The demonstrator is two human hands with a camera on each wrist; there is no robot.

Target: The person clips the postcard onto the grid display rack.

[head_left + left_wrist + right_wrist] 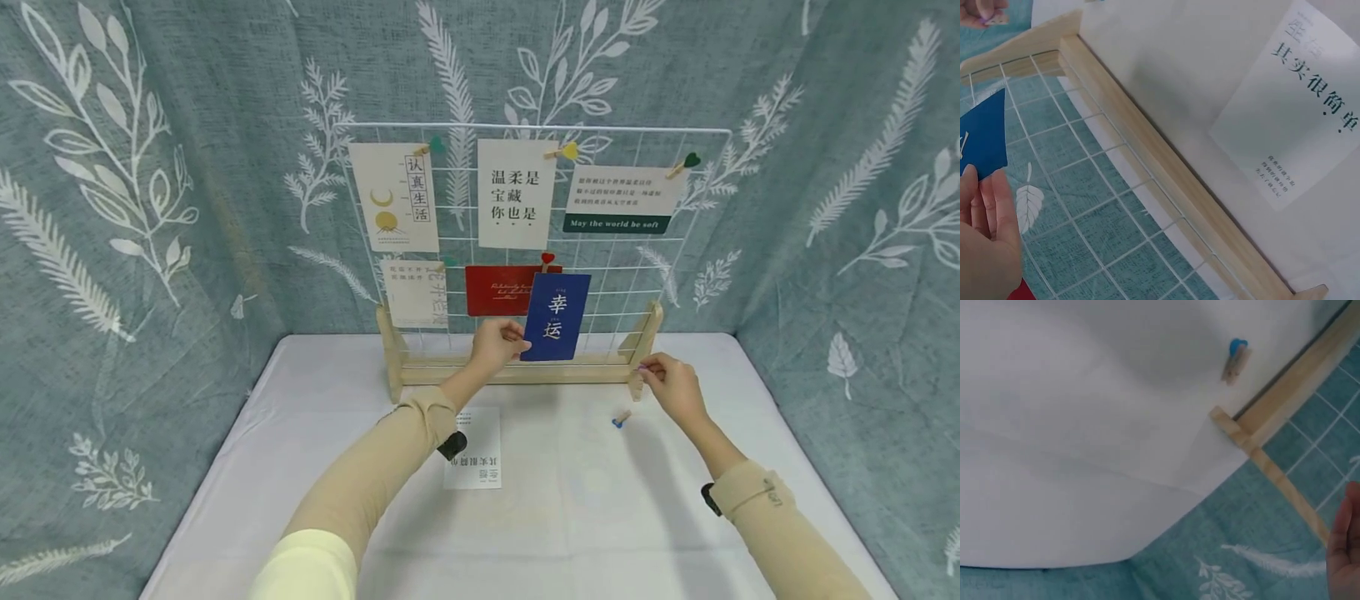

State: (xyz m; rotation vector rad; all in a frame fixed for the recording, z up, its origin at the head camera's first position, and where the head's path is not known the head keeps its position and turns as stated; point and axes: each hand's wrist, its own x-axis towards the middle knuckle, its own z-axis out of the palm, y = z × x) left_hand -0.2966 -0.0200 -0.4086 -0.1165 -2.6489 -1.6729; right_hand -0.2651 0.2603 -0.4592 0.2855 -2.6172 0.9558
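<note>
From the head view, my left hand (495,343) pinches the blue card (556,317) by its lower left edge, thumb and fingers closed on it. The card stands upright, long axis near vertical and tipped a little to the right, held flat against the white wire grid (697,250), overlapping the lower right corner of the red card (495,290). So the card lies up and to the right of my left fingers. My right hand (672,385) sits low by the right foot of the wooden stand (517,367), fingers curled together around something small at the tips; it looks like a little clip, but I cannot tell for sure. A second clip with a blue tip (620,418) lies loose on the white table (600,517), just left of and below my right hand, well apart from the left. The right hand is the nearer one to it. A white printed card (477,450) lies flat on the table under my left forearm. 5 other cards hang on the grid.

From the left wrist, my fingers (988,212) press against the blue card's corner (984,137), with the grid and the stand's bottom rail (1166,169) running diagonally beside them.

From the right wrist, only the edge of my hand (1344,550) shows, so the grasp is not readable here. The blue-tipped clip (1235,360) lies on the table near the rail (1297,387), long axis roughly upright in the frame.
</note>
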